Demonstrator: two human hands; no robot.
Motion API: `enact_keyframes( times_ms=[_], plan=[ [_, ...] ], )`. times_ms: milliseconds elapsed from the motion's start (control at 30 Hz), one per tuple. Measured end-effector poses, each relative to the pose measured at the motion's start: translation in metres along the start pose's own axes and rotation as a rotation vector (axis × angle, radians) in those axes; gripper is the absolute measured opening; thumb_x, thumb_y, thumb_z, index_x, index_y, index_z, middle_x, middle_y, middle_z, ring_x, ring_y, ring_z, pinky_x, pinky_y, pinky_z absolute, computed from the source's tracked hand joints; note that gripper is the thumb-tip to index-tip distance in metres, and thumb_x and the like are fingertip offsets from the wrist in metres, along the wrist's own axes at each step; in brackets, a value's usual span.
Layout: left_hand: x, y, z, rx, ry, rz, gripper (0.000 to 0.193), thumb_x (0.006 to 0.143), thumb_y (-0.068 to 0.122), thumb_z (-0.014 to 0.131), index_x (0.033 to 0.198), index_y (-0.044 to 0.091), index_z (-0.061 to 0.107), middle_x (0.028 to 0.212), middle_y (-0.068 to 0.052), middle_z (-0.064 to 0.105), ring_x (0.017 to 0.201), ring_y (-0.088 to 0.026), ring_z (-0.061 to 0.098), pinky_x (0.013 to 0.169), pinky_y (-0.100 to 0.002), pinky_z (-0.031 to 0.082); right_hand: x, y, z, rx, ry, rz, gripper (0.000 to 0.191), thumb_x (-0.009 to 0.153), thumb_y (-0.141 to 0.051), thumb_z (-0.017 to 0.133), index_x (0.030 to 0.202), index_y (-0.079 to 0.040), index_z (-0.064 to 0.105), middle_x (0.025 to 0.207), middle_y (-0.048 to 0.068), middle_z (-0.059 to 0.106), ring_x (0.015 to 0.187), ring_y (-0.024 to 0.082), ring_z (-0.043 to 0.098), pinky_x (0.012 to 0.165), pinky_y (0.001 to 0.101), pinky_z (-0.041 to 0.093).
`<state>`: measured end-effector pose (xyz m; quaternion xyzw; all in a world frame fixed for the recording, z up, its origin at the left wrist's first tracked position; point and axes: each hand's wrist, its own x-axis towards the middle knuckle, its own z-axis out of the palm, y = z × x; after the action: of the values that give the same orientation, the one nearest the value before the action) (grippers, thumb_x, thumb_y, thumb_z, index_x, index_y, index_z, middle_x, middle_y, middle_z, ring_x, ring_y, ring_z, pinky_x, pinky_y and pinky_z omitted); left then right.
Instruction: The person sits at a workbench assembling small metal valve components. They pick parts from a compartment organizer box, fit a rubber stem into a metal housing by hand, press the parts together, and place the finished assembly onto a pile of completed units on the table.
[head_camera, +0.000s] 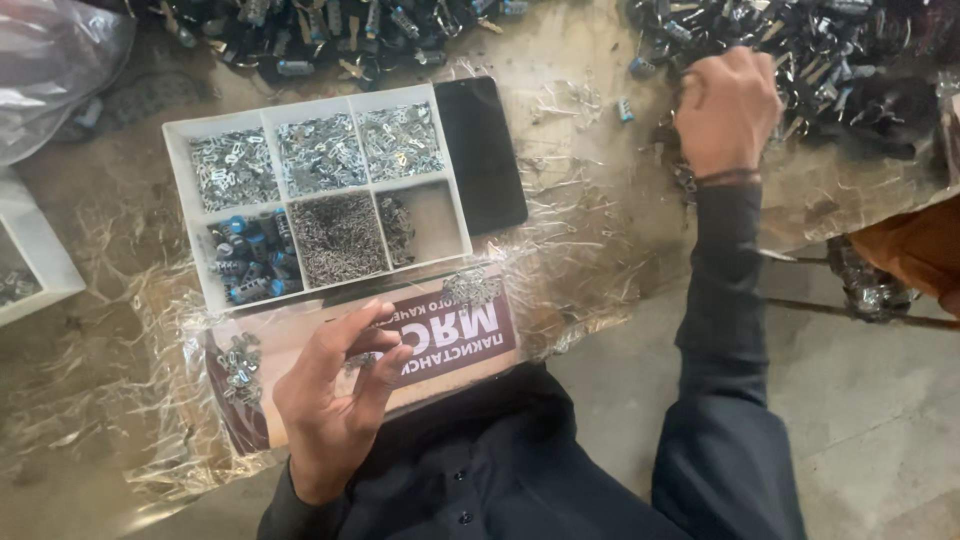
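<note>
My left hand (335, 400) hovers palm-up just above the printed cardboard sheet (440, 340) in front of me, its fingers loosely curled around a small metal piece (362, 360) pinched near the fingertips. My right hand (725, 110) is stretched far out to the pile of dark keys and lock parts (810, 45) at the far right of the table, fingers bent down into it; I cannot tell whether they have closed on anything. Between the two lies the white compartment tray (180, 170), its upper cells full of small silver parts, a lower left cell holding blue-and-black cylinders (250, 260). A black phone (480, 150) lies just beside the tray's right wall. A small heap of silver bits (240, 365) sits on the cardboard, left of my left hand.
</note>
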<state>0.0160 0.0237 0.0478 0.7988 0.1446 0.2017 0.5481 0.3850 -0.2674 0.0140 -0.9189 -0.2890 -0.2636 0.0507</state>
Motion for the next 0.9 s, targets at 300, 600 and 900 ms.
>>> enact_keyframes(
  times_ms=[300,600,900],
  plan=[
    [0.004,-0.001,0.001,0.029,-0.011,0.018,0.042,0.089,0.006,0.079,0.128,0.002,0.063,0.118,-0.012,0.074,0.091,-0.016,0.077,0.079,-0.028,0.06,-0.02,-0.006,-0.002,0.038,0.16,0.029,0.017,0.092,-0.011,0.074,0.108,-0.006,0.073,0.109,0.008,0.063,0.108,0.03,0.058,0.09,0.0436,0.05],
    [0.004,0.006,0.005,0.042,-0.03,0.04,0.041,0.088,0.004,0.079,0.126,0.003,0.064,0.116,-0.011,0.075,0.092,-0.016,0.078,0.074,-0.027,0.059,-0.022,-0.056,-0.001,0.239,-0.038,-0.005,0.015,0.095,-0.013,0.08,0.108,-0.007,0.075,0.106,0.01,0.07,0.102,0.032,0.063,0.087,0.0425,0.052],
    [0.008,-0.003,0.0,-0.054,-0.097,0.246,0.03,0.09,0.001,0.077,0.118,0.008,0.071,0.118,-0.014,0.073,0.104,-0.027,0.075,0.086,-0.033,0.061,-0.095,-0.204,-0.102,0.902,-0.114,-0.12,0.024,0.08,0.002,0.082,0.099,-0.006,0.072,0.1,0.012,0.076,0.092,0.025,0.075,0.083,0.0318,0.058]
  ],
)
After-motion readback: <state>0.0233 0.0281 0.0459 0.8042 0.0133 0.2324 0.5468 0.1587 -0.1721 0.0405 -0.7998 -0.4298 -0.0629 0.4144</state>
